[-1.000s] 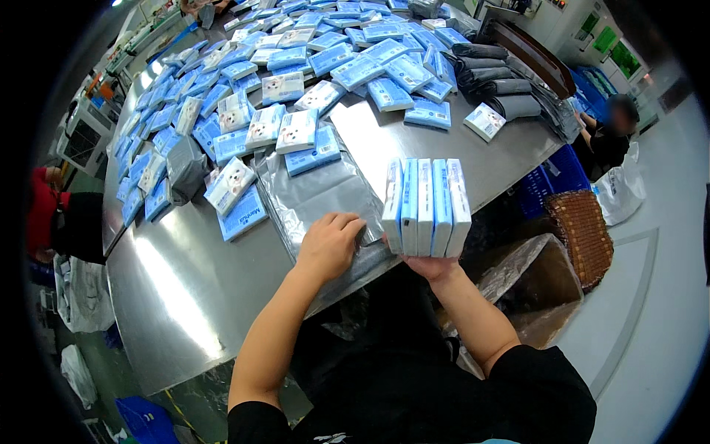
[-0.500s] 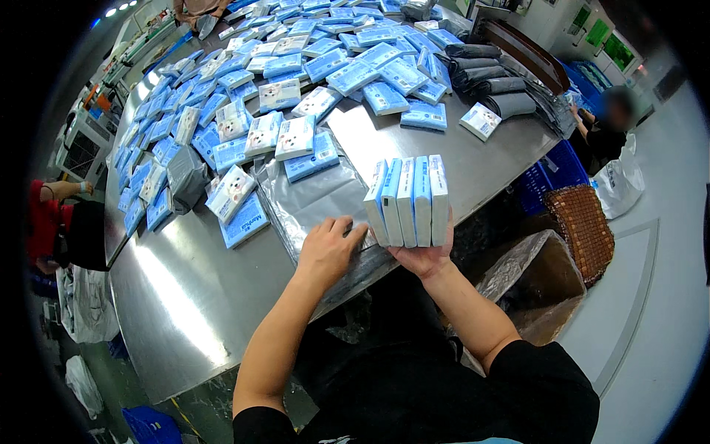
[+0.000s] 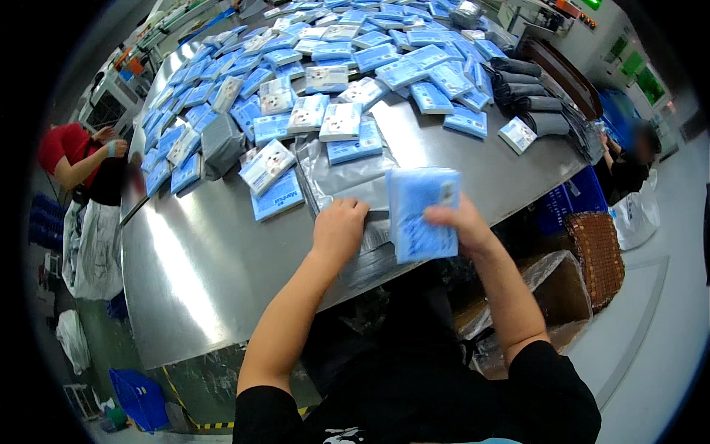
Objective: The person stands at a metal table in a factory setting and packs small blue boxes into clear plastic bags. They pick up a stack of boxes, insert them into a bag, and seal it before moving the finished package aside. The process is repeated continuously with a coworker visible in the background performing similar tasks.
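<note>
In my right hand (image 3: 466,226) is a stack of blue-and-white tissue packs (image 3: 423,203), held closed with the thumb across the front pack's blue face. The stack is slightly blurred and hangs above the near edge of the metal table. My left hand (image 3: 340,229) lies to its left, fingers curled together over the edge of a flat grey plastic bag (image 3: 322,174); the fingertips are partly hidden. More flat bags lie beneath that one. Two tissue packs (image 3: 342,122) rest at the far end of the bags, and two others (image 3: 277,196) lie just left of them.
A large heap of tissue packs (image 3: 333,52) covers the far part of the metal table (image 3: 185,274). Rolled grey bags (image 3: 543,103) sit at the right. Below the right edge are a blue crate (image 3: 569,203) and a plastic-lined box (image 3: 555,296). People stand left and right.
My right hand has turned the stack, so a blue face shows instead of the pack edges, with the thumb now in front. My left hand has barely moved on the bag. The view has shifted.
</note>
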{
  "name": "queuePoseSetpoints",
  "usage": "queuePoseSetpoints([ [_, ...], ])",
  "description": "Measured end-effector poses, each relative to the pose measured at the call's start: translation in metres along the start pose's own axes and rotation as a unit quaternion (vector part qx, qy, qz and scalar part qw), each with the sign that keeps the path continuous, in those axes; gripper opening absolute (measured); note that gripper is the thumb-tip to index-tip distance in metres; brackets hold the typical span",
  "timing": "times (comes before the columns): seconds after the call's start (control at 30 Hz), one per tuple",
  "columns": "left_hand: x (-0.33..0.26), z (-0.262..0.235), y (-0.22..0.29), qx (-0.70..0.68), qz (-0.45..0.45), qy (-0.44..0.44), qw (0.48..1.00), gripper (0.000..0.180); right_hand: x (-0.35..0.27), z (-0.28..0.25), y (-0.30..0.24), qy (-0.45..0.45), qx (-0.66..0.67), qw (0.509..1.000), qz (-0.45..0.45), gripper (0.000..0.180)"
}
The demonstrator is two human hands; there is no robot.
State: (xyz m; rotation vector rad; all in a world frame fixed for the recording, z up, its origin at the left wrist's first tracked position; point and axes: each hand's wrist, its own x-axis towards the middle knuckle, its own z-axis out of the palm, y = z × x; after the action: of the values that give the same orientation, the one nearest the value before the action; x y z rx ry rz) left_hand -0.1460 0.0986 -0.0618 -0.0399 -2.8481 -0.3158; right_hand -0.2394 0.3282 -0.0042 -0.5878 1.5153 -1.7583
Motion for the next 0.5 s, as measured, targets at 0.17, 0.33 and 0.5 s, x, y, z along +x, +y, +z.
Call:
queuePoseSetpoints([
  [0.17,0.008,-0.004,-0.016,-0.125,-0.105,-0.038,0.986,0.015,-0.001,0.041,-0.021,-0.003,-0.649,0.76,-0.027,0.102],
  [0.33,0.021,-0.001,-0.012,-0.121,-0.128,-0.028,0.984,0.021,0.001,0.049,-0.003,-0.034,-0.689,0.71,-0.141,0.094],
  [0.5,0.026,-0.002,-0.007,-0.134,-0.1,0.032,0.985,0.022,0.012,0.053,-0.005,-0.045,-0.694,0.713,-0.092,0.097],
])
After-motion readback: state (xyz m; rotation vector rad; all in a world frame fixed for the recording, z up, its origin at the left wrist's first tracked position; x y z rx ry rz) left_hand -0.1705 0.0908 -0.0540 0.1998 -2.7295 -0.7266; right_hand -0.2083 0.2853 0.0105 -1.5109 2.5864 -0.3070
